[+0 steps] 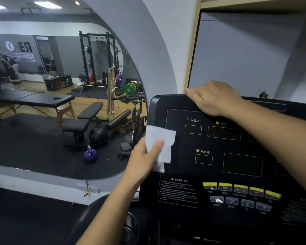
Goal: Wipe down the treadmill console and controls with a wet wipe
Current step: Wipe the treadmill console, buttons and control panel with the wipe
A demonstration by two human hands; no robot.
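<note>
At the left edge of the black treadmill console (184, 167), the left hand (143, 160) holds a white wet wipe (160, 138), its thumb pressed over the front of the folded sheet and the other fingers closed behind it. The wipe lies against the console's left border, level with the INCLINE display (193, 129) and the PULSE display (203, 159), well left of both. The right hand (214, 98) rests on the console's top edge, fingers curled over the rim and gripping it, the forearm crossing above the right side of the panel. Below the displays sit a CAUTION label (179, 190) and two rows of buttons, the upper row yellow-topped (240, 189), the lower grey (240, 203). To the left, a large arched mirror (60, 96) shows a gym floor with a weight bench (86, 119), a purple kettlebell (90, 155) and a squat rack (99, 57)
</note>
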